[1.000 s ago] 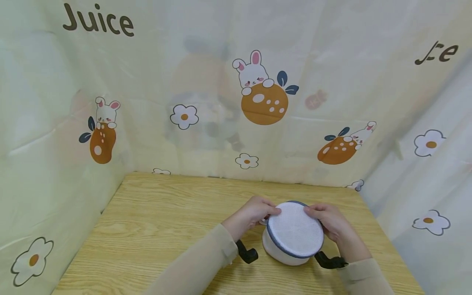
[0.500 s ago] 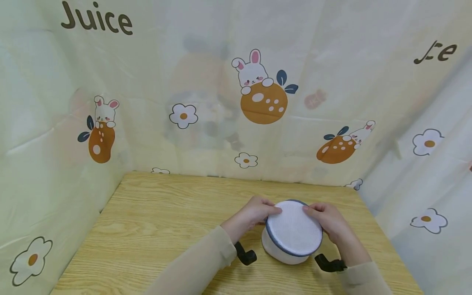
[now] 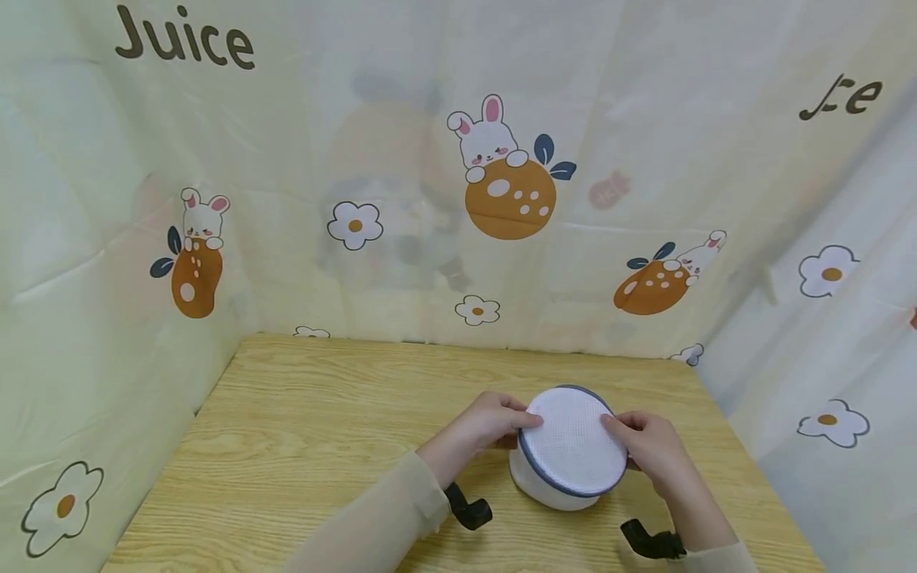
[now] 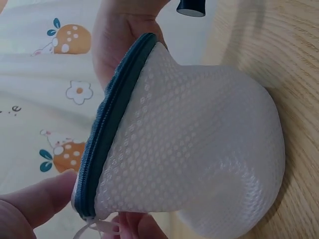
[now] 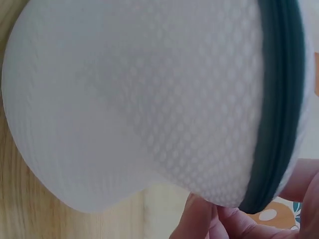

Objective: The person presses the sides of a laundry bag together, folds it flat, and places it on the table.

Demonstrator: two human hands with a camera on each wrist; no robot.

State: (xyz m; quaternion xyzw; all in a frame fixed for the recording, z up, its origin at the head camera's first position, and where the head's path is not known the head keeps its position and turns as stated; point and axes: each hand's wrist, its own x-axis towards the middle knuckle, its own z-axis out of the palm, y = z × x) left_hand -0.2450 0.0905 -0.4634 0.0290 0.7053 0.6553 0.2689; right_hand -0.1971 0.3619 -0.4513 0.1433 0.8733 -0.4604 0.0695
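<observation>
A round white mesh laundry bag [image 3: 573, 442] stands on the table, its flat top tilted toward me. A dark blue-green zipper [image 4: 112, 129] runs around the top edge; the part seen in the left wrist view is closed, and a whitish pull loop [image 4: 97, 226] hangs at its end. My left hand [image 3: 494, 422] pinches the left side of the rim, thumb on top and fingers below. On the opposite side my right hand [image 3: 650, 447] pinches the rim the same way. The mesh wall [image 5: 124, 99] is dented inward below the zipper. Whatever is inside cannot be seen.
The wood-grain table [image 3: 322, 446] stretches off to the left of the bag. A pale curtain [image 3: 401, 159] printed with rabbits, oranges and flowers encloses the back and both sides. Black wrist-camera mounts [image 3: 469, 507] stick out near both sleeves.
The right hand has shifted slightly outward and toward me along the rim, and the left hand has dropped a little. The bag stays in nearly the same place, with both hands still pinching it.
</observation>
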